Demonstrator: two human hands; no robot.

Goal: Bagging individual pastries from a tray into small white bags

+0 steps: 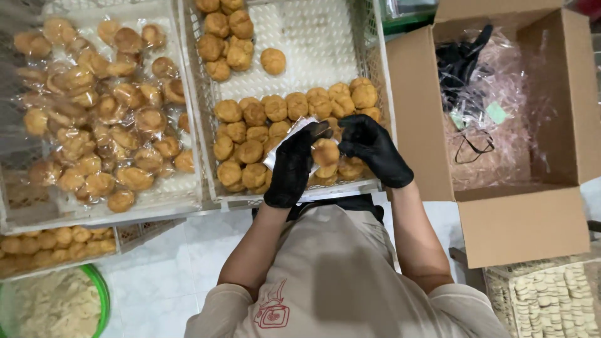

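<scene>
Two black-gloved hands over the white crate (375, 94): left hand (293, 166) pinches one clear bag (285, 143) by its edge, right hand (374, 149) pinches one round pastry (325, 152) at the bag's mouth. Beyond the fingers, roughly thirty loose pastries (275, 107); those beneath the hands are hidden. Left of the left hand, one crate of bagged pastries (106, 106), too jumbled to count.

Your work surface is hidden under what sits on it; take the middle white crate (375, 94) of loose golden pastries (253, 134) as your landmark. Touching its left side lies a second white crate (188, 188) of bagged pastries (100, 119) (clear wrappers). Right of the landmark stands an open cardboard box (519, 225). Below and left of it, over the white tiled floor (169, 275), sit another pastry crate (125, 236) and a green-rimmed bowl (100, 294).
</scene>
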